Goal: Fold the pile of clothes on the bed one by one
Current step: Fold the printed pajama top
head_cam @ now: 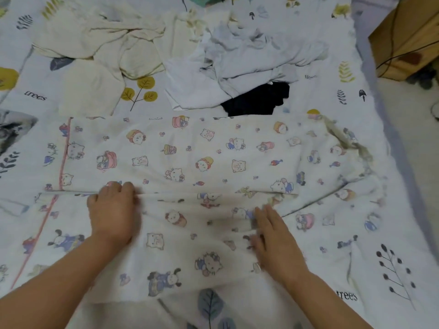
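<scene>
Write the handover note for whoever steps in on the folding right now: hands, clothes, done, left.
Left hand: fingers curled on a fold edge of the cartoon-print garment, gripping it.
Right hand: fingers straight, lying flat on the same garment; the frame is blurred there.
The garment lies spread across the bed, one fold begun, not finished.
Waiting at the far side: cream clothes on the left, white clothes on the right with a dark garment under them.
Done: no folded piece in view.
Left: finish this garment, then fold the others one by one.
</scene>
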Demonstrator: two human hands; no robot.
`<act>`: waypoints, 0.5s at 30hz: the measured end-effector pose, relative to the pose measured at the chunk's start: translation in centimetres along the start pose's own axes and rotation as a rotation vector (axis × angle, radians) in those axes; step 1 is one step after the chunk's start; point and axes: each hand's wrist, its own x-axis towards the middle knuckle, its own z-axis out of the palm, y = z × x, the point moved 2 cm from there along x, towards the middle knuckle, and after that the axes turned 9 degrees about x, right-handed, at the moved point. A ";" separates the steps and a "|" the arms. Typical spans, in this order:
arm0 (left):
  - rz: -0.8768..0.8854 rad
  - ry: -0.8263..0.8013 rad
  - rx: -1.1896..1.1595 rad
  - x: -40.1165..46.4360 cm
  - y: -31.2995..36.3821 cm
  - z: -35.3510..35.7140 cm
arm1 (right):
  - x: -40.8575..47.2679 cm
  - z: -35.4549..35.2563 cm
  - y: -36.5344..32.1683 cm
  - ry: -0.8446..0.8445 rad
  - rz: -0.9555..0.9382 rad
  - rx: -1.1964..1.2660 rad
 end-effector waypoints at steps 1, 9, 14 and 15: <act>0.003 0.010 -0.010 -0.1 0.9 -0.4 | 0.0 -0.9 0.3 0.057 -0.009 0.023; 0.578 0.165 -0.314 -3.9 15.6 -1.9 | -1.7 -7.7 8.6 0.197 0.213 -0.143; 0.770 0.070 -0.339 -7.0 24.7 -1.8 | -3.0 -11.8 14.0 0.083 0.360 -0.416; 0.795 0.041 -0.344 -7.6 26.0 -1.7 | -3.1 -12.3 14.9 0.054 0.375 -0.461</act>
